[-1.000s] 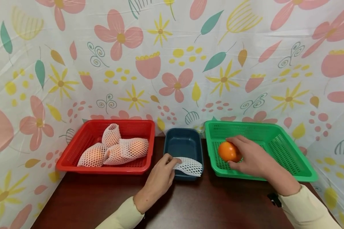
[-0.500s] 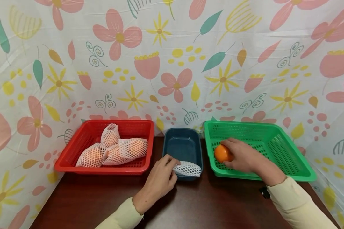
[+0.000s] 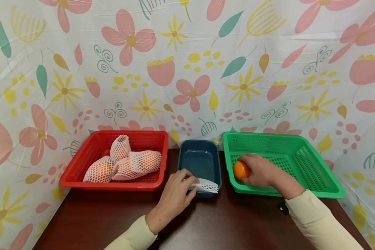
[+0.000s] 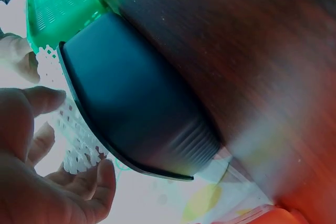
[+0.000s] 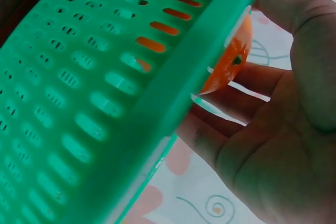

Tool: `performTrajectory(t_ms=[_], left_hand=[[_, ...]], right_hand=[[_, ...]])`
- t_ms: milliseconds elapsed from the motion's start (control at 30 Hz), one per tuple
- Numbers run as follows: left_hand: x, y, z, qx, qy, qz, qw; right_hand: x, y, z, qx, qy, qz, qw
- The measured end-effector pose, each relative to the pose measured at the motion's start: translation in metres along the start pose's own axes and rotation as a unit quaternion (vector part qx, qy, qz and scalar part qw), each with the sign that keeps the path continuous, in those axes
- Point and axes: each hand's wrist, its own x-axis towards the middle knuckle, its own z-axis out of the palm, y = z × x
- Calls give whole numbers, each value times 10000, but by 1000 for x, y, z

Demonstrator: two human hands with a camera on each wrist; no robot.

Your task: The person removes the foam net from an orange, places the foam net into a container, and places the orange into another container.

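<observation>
Reaches in low over the dark counter (image 3: 212,224), grasping one end of a white foam net (image 3: 208,186) in the left grip (image 3: 174,192), above the near end of a blue tray (image 3: 200,159). Clasps an orange (image 3: 241,170) in the right grip (image 3: 260,171), just inside the green basket's (image 3: 312,173) left wall! Shows four netted fruits (image 3: 125,168) clustered inside a red basket (image 3: 65,182). Ends, farthest back, at flower-printed cloth (image 3: 178,45).
</observation>
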Motion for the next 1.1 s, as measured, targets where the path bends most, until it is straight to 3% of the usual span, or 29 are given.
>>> performTrajectory(t_ms=[267, 400, 600, 1100], left_hand=[[6, -2, 2, 27, 324, 116, 9994], [6, -2, 2, 77, 229, 210, 9995], [3, 0, 1, 49, -100, 30, 9999], [5, -2, -7, -452, -520, -207, 9974]], right_hand=[[8, 6, 5, 131, -224, 56, 9996], [8, 7, 7, 114, -209, 55, 9997], [10, 10, 12, 118, -246, 81, 9996], [12, 22, 20, 357, -549, -54, 9978]])
